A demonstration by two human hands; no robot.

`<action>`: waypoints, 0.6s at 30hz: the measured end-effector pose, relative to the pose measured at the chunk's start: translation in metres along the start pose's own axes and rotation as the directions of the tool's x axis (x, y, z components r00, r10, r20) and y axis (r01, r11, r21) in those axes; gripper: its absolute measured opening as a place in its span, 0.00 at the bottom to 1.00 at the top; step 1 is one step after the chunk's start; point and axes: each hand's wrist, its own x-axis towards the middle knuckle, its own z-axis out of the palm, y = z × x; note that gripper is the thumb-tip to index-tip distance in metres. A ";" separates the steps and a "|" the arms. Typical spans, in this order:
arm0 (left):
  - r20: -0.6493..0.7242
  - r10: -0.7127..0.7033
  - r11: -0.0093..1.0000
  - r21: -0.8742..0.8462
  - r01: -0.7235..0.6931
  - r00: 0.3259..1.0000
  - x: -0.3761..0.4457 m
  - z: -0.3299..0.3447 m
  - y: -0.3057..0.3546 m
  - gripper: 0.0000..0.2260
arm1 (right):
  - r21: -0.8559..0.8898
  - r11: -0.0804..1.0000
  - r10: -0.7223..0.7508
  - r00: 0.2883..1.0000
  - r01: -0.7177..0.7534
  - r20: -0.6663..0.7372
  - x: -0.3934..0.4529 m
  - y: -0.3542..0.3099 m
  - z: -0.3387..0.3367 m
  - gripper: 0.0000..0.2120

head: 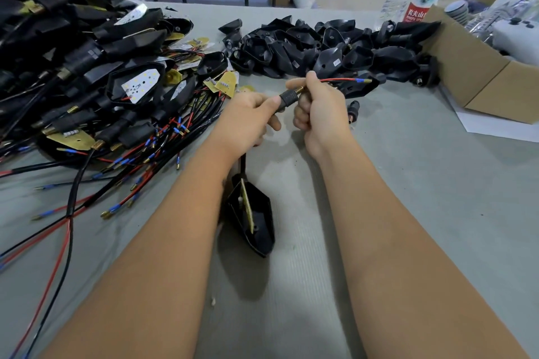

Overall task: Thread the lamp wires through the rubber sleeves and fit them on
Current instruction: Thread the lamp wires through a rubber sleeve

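Head view: your left hand [248, 116] pinches the ribbed black rubber sleeve [287, 97] between thumb and curled fingers; your right hand [318, 108] pinches the brass threaded stem [301, 90] at its far end. Sleeve sits between both hands, above the grey table [408, 183], long axis rising rightward. Red wire [339, 79] exits right, brass tip pointing right. Black lamp housing [256, 218] hangs below your left wrist.

Grey table [408, 213] carries wired lamps [87, 81]; black housings [320, 49]; cardboard box [478, 76].

At frame centre, the left hand [248, 119] grips a ribbed black rubber sleeve [287, 97]. The right hand [319, 108] pinches its brass threaded end [300, 90]. A thin red wire [338, 79] runs right.
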 end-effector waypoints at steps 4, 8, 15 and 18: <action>0.087 -0.068 0.995 -0.070 0.075 0.994 0.000 -0.007 0.006 0.10 | 0.086 0.996 -0.008 1.000 0.010 -0.021 -0.004 -0.002 -0.001 0.17; 0.124 -0.108 0.987 -0.102 0.121 0.986 -0.004 -0.017 0.007 0.10 | 0.077 0.993 -0.079 0.995 0.084 -0.067 -0.005 0.000 0.002 0.17; 0.228 -0.146 0.986 -0.050 0.161 0.963 -0.009 -0.024 0.008 0.11 | 0.211 0.973 -0.062 0.987 0.093 -0.150 0.000 0.001 -0.004 0.17; 0.233 -0.151 0.982 -0.075 0.173 0.961 -0.010 -0.027 0.007 0.10 | 0.251 0.963 -0.060 0.984 0.101 -0.167 0.001 0.001 -0.001 0.17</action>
